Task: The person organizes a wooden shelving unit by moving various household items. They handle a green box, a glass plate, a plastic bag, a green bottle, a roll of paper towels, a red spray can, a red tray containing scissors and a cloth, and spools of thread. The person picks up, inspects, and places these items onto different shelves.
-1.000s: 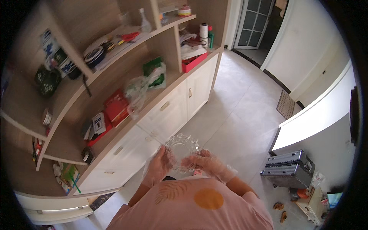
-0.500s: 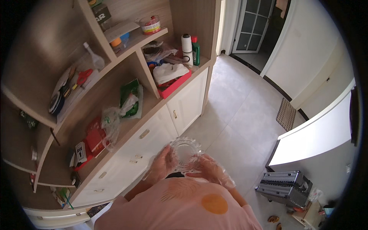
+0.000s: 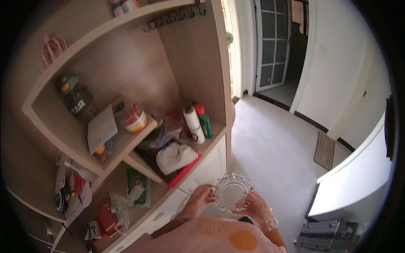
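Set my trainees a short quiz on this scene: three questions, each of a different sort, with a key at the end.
1. True or false: the left hand and the right hand both hold the clear dish.

2. Multiple choice: what colour is the cap of the green bottle on the shelf?
A) blue
B) red
C) yellow

3. Fill in the blank: the person's hands are covered by thin, see-through ____.

Key:
1. True; there is one hand on either side of it.
2. B
3. gloves
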The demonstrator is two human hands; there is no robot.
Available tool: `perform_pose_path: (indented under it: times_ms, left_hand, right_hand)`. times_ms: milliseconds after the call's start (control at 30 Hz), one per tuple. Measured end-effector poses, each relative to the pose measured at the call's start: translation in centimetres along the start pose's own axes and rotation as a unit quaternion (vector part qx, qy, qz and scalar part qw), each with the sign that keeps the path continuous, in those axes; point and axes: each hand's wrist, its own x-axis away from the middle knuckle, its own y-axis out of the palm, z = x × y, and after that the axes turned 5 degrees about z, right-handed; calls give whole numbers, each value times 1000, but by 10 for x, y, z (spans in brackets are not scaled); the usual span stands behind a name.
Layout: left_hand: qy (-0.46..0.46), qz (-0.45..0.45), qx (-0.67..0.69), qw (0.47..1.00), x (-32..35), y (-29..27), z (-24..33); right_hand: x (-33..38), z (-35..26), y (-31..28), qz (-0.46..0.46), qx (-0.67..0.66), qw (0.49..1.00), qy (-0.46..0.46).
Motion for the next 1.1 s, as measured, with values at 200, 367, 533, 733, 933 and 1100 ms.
perform_pose_path:
  times_ms: [200,367,533,733,933,1100]
  left_hand:
    - [18,56,-26,998,-60,19,9]
    - [45,181,17,982,-108,78,-1]
    - [85,296,53,950,-116,140,-10]
    - [106,364,96,920,-143,155,-15]
    - [98,378,69,918,-170,155,-6]
    - [109,368,68,921,-201,152,1]
  right_hand:
    - [-74,-69,-56,-41,-69,997,16]
    - [-116,-154,-66,-47,20,997,63]
    - [-175,-211,-80,-91,43,979,175]
    - [-215,-244,-91,-75,24,972,221]
    - [-245,-256,-99,-68,8,966,251]
    - [-266,-265,-113,-84,-3,974,213]
